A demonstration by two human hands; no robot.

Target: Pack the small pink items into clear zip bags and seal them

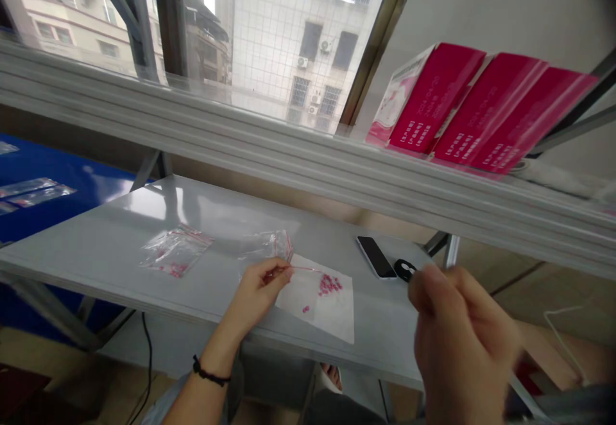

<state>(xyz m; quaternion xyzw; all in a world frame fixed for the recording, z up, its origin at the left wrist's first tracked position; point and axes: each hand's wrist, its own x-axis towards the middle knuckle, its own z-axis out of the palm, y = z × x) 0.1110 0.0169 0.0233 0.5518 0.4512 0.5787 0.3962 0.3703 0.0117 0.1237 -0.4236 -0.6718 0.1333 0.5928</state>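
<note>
My left hand (264,286) is closed in a pinch on a thin red thread (305,268) above the white paper sheet (293,296). From the fingers the thread runs rightward, and its far end is lost to sight. Several small pink beads (330,284) lie grouped on the sheet, with a few more pink beads (306,309) nearer its front edge. Raised close to the camera, my right hand (462,341) is closed and blurred; whatever its fingers hold is hidden. A clear zip bag (269,245) lies just behind my left hand.
Another zip bag (176,251) with pink beads lies on the grey table (110,245). A phone (376,258) and a black round spool (405,269) lie at the right. Pink boxes (486,110) stand on the shelf (289,155) above. More bags (38,194) lie on a blue surface at the left.
</note>
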